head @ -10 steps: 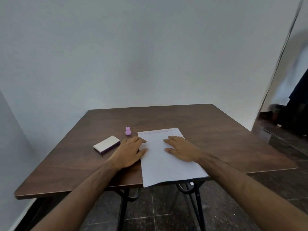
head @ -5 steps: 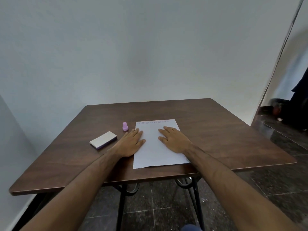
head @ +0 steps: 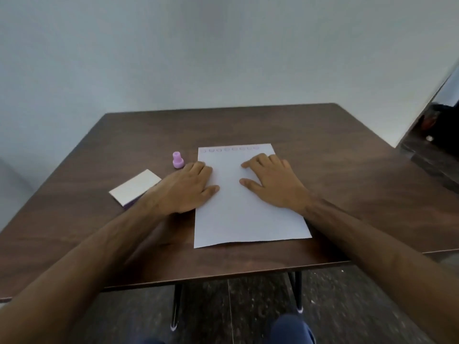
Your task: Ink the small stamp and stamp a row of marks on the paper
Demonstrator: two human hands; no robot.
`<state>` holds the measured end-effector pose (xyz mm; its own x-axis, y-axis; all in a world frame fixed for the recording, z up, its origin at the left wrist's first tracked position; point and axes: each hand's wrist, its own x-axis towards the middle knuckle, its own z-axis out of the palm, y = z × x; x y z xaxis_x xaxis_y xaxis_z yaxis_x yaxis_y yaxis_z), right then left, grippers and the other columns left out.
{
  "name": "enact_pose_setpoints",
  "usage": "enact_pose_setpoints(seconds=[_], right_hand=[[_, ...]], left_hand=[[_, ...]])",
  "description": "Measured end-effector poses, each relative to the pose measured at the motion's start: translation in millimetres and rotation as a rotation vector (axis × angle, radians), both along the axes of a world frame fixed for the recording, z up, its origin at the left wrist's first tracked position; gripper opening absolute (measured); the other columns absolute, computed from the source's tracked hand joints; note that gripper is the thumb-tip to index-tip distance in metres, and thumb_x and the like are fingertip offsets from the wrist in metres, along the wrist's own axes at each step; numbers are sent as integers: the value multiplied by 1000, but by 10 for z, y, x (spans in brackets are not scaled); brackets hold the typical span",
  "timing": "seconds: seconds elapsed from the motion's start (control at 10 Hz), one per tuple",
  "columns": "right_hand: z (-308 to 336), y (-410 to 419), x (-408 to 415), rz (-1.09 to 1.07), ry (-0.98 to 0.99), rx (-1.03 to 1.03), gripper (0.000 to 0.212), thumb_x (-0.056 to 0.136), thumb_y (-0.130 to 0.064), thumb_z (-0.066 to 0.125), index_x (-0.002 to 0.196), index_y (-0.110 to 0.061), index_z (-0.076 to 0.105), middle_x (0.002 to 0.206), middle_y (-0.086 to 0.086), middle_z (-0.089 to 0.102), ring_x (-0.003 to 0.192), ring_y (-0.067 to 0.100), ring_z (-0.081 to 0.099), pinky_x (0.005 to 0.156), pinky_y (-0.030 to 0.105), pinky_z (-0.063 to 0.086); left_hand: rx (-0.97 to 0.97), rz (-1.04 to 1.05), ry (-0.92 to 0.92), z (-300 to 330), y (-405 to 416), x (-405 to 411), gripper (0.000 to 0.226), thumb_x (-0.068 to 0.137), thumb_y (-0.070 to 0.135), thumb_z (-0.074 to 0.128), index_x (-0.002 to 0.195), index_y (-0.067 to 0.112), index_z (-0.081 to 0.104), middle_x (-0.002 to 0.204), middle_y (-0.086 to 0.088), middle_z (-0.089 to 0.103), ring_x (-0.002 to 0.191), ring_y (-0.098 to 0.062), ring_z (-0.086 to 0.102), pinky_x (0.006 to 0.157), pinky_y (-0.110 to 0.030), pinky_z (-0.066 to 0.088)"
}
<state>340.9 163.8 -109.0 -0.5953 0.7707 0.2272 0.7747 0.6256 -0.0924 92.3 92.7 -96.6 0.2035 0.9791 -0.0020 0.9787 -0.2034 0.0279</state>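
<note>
Stamp [head: 178,160] stands upright on the table [head: 335,175], just left of the paper's [head: 243,219] far left corner, with the ink pad [head: 135,186] nearer and further left. Your left hand [head: 185,191] and right hand [head: 274,181] lie flat, fingers spread, gripping nothing. A row of marks [head: 229,149] lines the far edge.

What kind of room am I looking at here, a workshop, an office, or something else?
Probably a plain, sparsely furnished room rather than a workshop: a bare white wall, a dark tiled floor, and one brown wooden table holding only a paper, a small purple stamp and an ink pad.
</note>
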Motion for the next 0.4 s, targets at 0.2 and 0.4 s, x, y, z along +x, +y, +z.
enact_pose_setpoints(seconds=[0.2, 0.4], right_hand=[[106, -124, -26, -41, -76, -56, 55, 98, -58, 32, 143, -28, 44, 148, 1, 46, 128, 24, 47, 101, 42, 37], [726, -219, 14, 15, -226, -477, 82, 101, -57, 34, 160, -11, 2, 170, 12, 5, 156, 28, 9, 127, 43, 13]], left_hand=[[24, 53, -104, -20, -204, 115, 67, 102, 47, 30, 153, 4, 24, 161, -18, 21, 150, -30, 15, 122, -44, 15], [-209, 74, -77, 506, -290, 127, 77, 100, 56, 27, 158, 10, 4, 166, -12, 1, 152, -25, -2, 123, -44, 2]])
